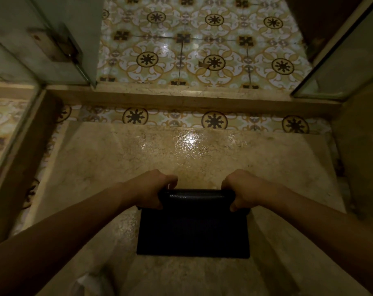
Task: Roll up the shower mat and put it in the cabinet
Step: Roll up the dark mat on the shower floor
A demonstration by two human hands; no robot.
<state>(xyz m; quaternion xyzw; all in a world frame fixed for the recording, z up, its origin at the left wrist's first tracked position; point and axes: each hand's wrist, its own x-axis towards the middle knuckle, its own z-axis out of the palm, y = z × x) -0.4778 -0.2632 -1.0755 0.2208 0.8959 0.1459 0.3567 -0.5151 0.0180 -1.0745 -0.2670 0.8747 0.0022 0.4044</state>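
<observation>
A black shower mat [193,231] lies on the beige stone shower floor, low in the middle of the head view. Its far end is curled into a roll, while the near part still lies flat. My left hand [151,189] grips the left end of the roll. My right hand [243,190] grips the right end. Both hands have their fingers wrapped over the rolled edge. No cabinet is in view.
A raised stone curb [181,99] crosses the view beyond the shower floor. Patterned tiles [202,45] lie past it. A glass door [53,39] with a metal hinge stands at the upper left, a glass panel [347,56] at the upper right.
</observation>
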